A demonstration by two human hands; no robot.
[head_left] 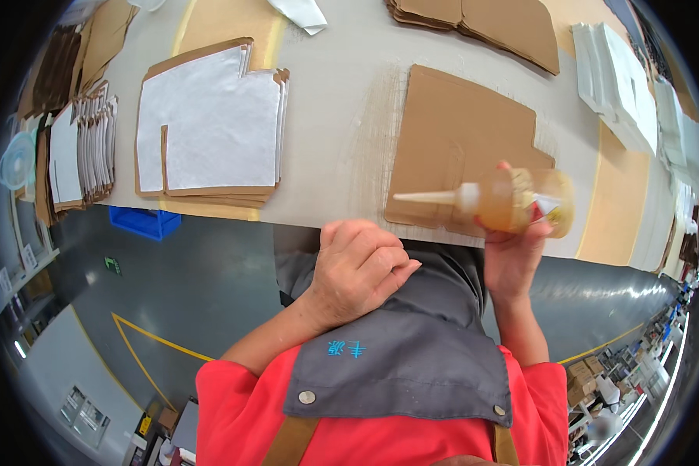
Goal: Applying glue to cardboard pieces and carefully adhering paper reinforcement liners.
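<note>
Right grip: clamped around the bottle, which lies at 3 o'clock from view centre, over the brown board on the bench. Nozzle: directed to 9 o'clock. Left grip: fingers folded together, 8 o'clock from the bottle; palm hidden. White panels: stacked at 10 o'clock.

The right hand holds a nozzled bottle sideways over brown cardboard on the counter; the left hand is curled.
</note>
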